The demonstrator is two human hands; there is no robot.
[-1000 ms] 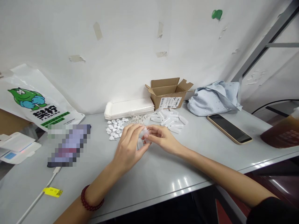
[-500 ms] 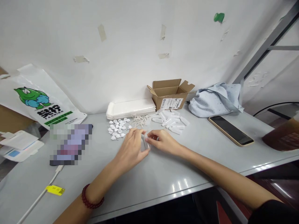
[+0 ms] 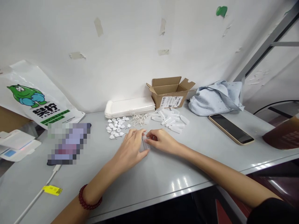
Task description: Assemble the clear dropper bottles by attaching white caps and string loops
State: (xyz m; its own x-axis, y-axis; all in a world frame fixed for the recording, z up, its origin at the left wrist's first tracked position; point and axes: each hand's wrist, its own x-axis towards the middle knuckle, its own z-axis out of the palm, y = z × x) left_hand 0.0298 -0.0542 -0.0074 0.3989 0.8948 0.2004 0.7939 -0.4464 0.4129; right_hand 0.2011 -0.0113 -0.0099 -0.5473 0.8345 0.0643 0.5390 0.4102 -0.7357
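Near the middle of the table my left hand (image 3: pixel 130 147) curves around small clear plastic bottles (image 3: pixel 146 146), fingers on the far side and thumb on the near side. At least two seem to stand side by side there; my palm hides the rest. My right hand (image 3: pixel 162 140) is closed in a pinch at the top of the bottle on the right. Beyond my hands lie several white caps (image 3: pixel 116 126) with thin tips, a heap of pale string-like pieces (image 3: pixel 138 119) and a pile of loose translucent bottles (image 3: pixel 171 119).
White trays (image 3: pixel 129 107) are stacked against the wall, beside an open cardboard box (image 3: pixel 171 95). A pale cloth bag (image 3: pixel 216 98) and a phone (image 3: pixel 231 129) lie right. A blurred device (image 3: pixel 72 143) with a cable (image 3: pixel 35 199) and a printed bag (image 3: pixel 42 96) are left.
The view has shifted slightly, so the scene sits a little left and higher. Both hands keep nearly the same pose around the bottles, with more of the clear bottles showing between them.
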